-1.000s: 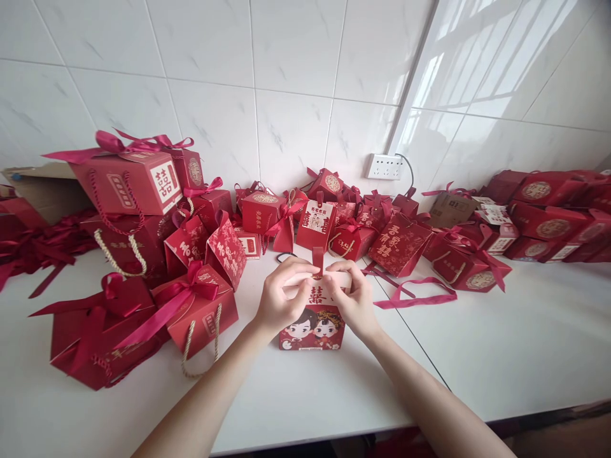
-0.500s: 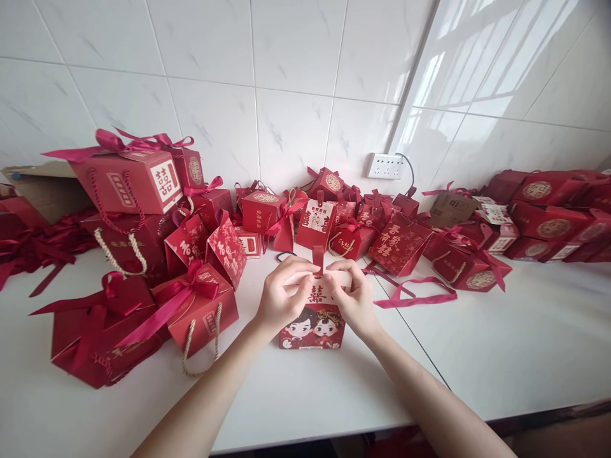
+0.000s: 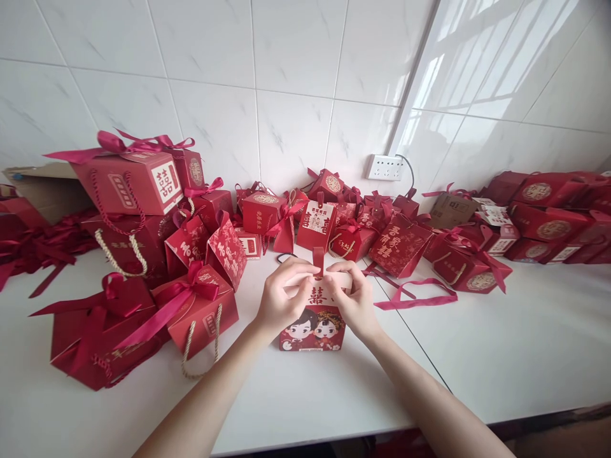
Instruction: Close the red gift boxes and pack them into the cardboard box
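A small red gift box (image 3: 312,329) with two cartoon figures on its front stands upright on the white table. A dark red ribbon loop (image 3: 318,259) sticks up from the middle of its top. My left hand (image 3: 285,294) pinches the top edge of the box left of the loop, fingers curled behind and thumb in front. On the other side of the loop, my right hand (image 3: 352,298) pinches the same edge in the same way. Both thumbs lie near the base of the loop. My fingers partly cover the upper part of the box.
Red gift boxes with ribbons (image 3: 191,305) crowd the left. More boxes (image 3: 317,226) stand along the tiled wall, and stacked ones (image 3: 548,222) fill the right. A loose ribbon (image 3: 424,296) lies right of my hands. A power strip (image 3: 384,167) is on the wall.
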`<state>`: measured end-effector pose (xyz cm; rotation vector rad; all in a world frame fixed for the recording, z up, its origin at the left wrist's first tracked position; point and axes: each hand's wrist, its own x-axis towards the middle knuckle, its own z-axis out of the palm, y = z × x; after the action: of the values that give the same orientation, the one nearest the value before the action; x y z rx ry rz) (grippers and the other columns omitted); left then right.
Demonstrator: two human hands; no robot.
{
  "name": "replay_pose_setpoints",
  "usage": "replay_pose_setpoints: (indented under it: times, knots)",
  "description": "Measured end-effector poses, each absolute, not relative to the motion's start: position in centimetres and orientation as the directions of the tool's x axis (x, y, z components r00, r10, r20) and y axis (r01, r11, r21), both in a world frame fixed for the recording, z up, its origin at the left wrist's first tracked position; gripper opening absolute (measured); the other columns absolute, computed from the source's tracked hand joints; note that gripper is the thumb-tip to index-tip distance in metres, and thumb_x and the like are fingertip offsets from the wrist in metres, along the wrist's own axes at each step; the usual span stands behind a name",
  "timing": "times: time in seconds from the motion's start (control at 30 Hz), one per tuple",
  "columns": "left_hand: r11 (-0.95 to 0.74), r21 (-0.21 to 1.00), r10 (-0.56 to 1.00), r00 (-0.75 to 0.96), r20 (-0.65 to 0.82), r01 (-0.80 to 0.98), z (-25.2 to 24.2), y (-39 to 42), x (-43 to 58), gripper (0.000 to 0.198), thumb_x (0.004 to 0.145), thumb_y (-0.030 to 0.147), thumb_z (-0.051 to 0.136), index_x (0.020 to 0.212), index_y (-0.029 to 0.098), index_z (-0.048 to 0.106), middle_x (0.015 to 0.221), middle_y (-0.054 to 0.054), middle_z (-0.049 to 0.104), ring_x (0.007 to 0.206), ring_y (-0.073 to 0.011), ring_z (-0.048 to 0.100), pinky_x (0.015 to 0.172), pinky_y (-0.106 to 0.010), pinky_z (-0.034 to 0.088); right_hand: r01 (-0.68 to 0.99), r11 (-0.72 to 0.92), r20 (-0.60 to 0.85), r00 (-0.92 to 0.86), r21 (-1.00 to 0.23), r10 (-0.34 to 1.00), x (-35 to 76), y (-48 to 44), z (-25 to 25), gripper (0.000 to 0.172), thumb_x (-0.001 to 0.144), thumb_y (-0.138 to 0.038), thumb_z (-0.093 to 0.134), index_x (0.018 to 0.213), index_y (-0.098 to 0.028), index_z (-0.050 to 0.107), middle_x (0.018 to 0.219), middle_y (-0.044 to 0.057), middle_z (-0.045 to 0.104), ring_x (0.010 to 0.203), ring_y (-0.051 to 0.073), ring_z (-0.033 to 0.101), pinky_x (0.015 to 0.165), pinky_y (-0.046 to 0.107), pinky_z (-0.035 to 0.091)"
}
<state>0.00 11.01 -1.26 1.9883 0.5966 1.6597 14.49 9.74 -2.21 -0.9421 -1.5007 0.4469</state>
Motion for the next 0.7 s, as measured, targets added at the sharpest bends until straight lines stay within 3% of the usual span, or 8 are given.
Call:
replay_pose_setpoints:
  times: [0.47, 0.7]
  knots:
    - [-0.702, 0.711, 0.708, 0.143, 0.691, 0.038, -1.15, 10.89, -0.01, 0.012, 0.080, 0.017, 0.053, 0.086, 0.017, 0.064, 0.087, -0.004, 0.061, 0.084, -0.0141, 0.061, 0.064, -0.020, 0.055, 0.282, 0.605, 0.649, 0.095, -0.745, 0.755, 14.39, 9.89, -2.12, 0.007, 0.082, -0.029, 0.056, 0.080, -0.022, 0.057, 0.075, -0.002, 0.061, 0.069, 0.013, 0.056, 0.062, 0.024, 0.044]
    - [-0.534, 0.842, 0.845, 0.051, 0.532, 0.070, -0.84, 11.18, -0.22, 0.014, 0.073, 0.025, 0.061, 0.082, 0.017, 0.067, 0.079, -0.002, 0.065, 0.064, -0.0128, 0.061, 0.053, -0.020, 0.050, 0.086, 0.498, 0.504, 0.073, -0.863, 0.861, 14.68, 10.13, -2.41, 0.018, 0.080, -0.038, 0.060, 0.091, -0.023, 0.060, 0.084, 0.000, 0.062, 0.073, 0.014, 0.056, 0.062, 0.024, 0.044]
